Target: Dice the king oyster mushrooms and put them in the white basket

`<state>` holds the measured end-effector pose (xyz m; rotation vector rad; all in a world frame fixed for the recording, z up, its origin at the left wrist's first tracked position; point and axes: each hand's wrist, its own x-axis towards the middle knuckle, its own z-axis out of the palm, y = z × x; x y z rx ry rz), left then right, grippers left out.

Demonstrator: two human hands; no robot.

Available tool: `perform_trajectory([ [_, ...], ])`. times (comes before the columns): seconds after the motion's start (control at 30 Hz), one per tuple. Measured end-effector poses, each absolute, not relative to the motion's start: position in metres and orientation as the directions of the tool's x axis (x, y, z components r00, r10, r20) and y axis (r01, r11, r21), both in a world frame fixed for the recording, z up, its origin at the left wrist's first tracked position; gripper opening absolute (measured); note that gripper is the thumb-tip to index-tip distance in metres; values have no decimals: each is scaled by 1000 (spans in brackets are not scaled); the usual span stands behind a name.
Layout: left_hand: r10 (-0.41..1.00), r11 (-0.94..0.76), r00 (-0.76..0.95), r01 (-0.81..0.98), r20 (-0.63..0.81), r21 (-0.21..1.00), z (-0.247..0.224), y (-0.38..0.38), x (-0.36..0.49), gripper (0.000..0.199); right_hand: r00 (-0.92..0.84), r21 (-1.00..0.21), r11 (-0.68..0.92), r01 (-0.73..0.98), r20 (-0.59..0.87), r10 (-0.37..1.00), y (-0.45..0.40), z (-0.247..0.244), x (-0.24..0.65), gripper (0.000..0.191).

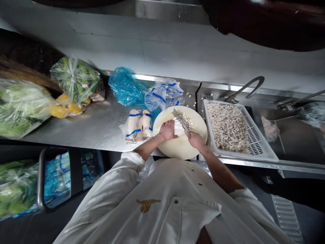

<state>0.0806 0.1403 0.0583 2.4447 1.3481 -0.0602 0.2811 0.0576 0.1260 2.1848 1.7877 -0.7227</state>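
A round cutting board (175, 149) lies at the counter's front edge. On it, white king oyster mushroom strips (179, 128) are held down under my left hand (167, 130), its fingers curled over their left part. My right hand (196, 139) grips the handle of a kitchen knife (180, 121), whose blade slants across the strips' right end. Small white diced pieces (188, 122) lie beyond the blade on the board. Packs of whole king oyster mushrooms (138, 125), wrapped in clear plastic with blue tape, rest left of the board.
Right of the board, a white perforated basket (261, 144) of chopped pieces spans the sink beside a curved faucet (246, 88). Behind the board lie crumpled clear wrappers (165, 95) and a blue plastic bag (128, 86). Bagged green vegetables (76, 79) and lettuce (22, 105) stand left.
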Motion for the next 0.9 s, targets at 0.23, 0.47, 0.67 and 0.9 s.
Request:
perform_trajectory([
  [0.23, 823, -469, 534, 830, -192, 301, 57, 141, 69, 119, 129, -104, -185, 977, -401, 907, 31, 164, 291, 45],
  [0.47, 818, -494, 553, 817, -161, 297, 53, 142, 73, 118, 168, -88, -244, 966, -508, 845, 42, 135, 269, 43],
  [0.67, 810, -488, 557, 814, -185, 315, 60, 145, 63, 123, 147, -93, -209, 973, -446, 883, 51, 140, 269, 43],
  [0.9, 800, -504, 573, 802, -176, 320, 52, 144, 57, 117, 115, -101, -178, 979, -449, 886, 26, 147, 272, 43],
])
